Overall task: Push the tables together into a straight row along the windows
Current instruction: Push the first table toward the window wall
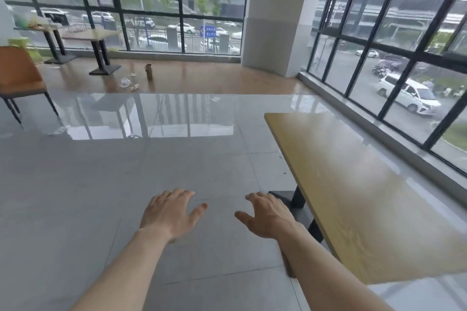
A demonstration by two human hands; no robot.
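A long light-wood table (358, 184) on a black pedestal base (298, 207) stands at the right, along the right-hand windows. Two more wood tables stand far off at the back left by the far windows: one (93, 34) nearer, one (48, 28) behind it with items on top. My left hand (171, 212) and my right hand (267, 214) are stretched out palm down over the grey floor, fingers spread, holding nothing. My right hand is just left of the near table's edge and not touching it.
An orange chair (17, 76) stands at the left edge. A wide white pillar (275, 15) sits in the corner between the window walls. A brown bottle-like object (149, 71) and bits of litter (126, 82) lie on the wooden floor strip at the back.
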